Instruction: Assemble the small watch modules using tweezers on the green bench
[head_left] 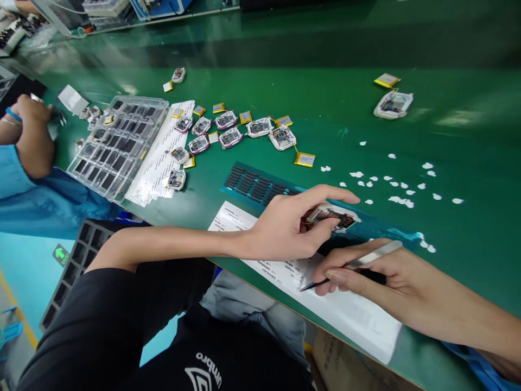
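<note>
My left hand (pixel 285 225) grips a small white device housing (pixel 349 217) with its circuit board showing, held over the bench. In my right hand (pixel 362 271) is a pair of tweezers (pixel 376 254), its dark tip pointing down at a printed white backing sheet (pixel 362 312). Whether the tip holds anything is too small to tell. Beneath and beyond my left hand lies a blue-green film sheet (pixel 232 190) with rows of black adhesive strips (pixel 257 183). My left forearm crosses the near end of the backing sheet.
Several open housings (pixel 283 138) with yellow-edged batteries (pixel 304 159) lie beyond my left hand. Another housing (pixel 393 104) rests at the far right. White scraps (pixel 401 201) are scattered on the green bench (pixel 334 103). A clear compartment tray (pixel 118 146) stands near a co-worker's arm (pixel 35 136).
</note>
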{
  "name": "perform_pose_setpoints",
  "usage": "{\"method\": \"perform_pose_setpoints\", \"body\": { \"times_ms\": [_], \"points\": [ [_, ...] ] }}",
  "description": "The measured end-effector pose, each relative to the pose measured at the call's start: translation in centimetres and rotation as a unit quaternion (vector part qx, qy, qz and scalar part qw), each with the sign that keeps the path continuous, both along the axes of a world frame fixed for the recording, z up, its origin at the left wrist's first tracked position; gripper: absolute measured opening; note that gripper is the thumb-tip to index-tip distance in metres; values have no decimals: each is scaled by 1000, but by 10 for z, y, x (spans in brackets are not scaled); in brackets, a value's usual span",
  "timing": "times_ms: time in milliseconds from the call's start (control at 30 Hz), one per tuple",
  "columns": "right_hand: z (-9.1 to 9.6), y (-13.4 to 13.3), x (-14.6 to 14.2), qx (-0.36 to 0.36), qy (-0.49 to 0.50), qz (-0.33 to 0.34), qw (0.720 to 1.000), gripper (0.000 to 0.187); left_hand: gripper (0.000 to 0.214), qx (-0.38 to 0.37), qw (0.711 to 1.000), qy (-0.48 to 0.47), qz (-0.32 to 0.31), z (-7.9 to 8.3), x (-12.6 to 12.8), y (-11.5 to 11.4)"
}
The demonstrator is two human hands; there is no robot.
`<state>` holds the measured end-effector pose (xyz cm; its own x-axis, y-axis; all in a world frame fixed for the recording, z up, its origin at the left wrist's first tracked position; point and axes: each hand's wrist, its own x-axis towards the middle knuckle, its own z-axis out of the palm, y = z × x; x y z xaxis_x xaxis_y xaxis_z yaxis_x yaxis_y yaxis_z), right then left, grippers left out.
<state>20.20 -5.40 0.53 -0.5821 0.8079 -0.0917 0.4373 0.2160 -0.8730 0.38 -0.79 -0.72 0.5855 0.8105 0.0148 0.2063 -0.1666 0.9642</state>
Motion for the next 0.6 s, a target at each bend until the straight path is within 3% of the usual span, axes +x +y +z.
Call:
{"method": "perform_pose_setpoints", "body": {
  "times_ms": [133,300,400,467,600],
  "points": [
    [2,4,2,-115,75,19,990,52,30,3,1000,-14,0,-2,1,0],
    [8,11,2,-101,85,18,991,54,31,-2,1000,-29,-4,-5,1,1],
    [10,11,6,-113,93,16,989,58,32,-46,997,-60,-25,-4,0,4],
    [11,7,11,-87,88,-33,992,60,36,-99,989,-95,-59,-1,-2,7],
    [12,-4,19,61,60,-246,966,49,53,-164,971,-139,-104,8,-5,14]
  ]
}}
